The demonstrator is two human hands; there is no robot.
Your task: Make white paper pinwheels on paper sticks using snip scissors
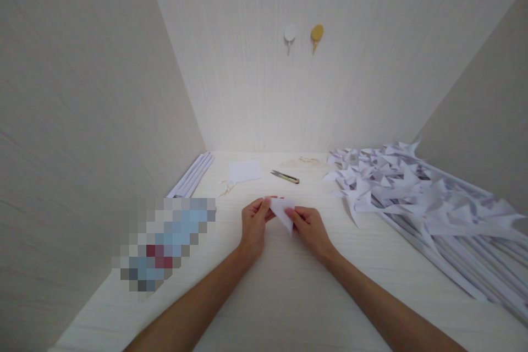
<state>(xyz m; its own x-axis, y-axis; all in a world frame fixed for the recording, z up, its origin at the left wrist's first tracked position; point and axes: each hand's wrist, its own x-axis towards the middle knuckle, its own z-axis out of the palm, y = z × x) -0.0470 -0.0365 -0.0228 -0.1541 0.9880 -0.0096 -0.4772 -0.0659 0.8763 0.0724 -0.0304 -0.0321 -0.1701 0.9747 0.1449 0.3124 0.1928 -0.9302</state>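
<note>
Between my two hands is a small piece of white paper (282, 210), folded into a roughly triangular shape. The thumb of my left hand (253, 224) presses on its upper left corner, fingers behind it. My right hand (309, 226) pinches the paper's right side between thumb and fingers. Just beyond my hands lies a snips-like cutter (285, 177) with pointed grey blades. A flat white sheet of paper (245, 171) rests to the left of the cutter.
Many white paper pinwheels (383, 181) on rolled paper sticks (457, 247) are heaped at right. Several paper rolls (193, 175) lie at back left, near a blurred-out item (169, 242). Thin pale strands (309, 160) are on the table. Two hooks (317, 33) hang on the back wall.
</note>
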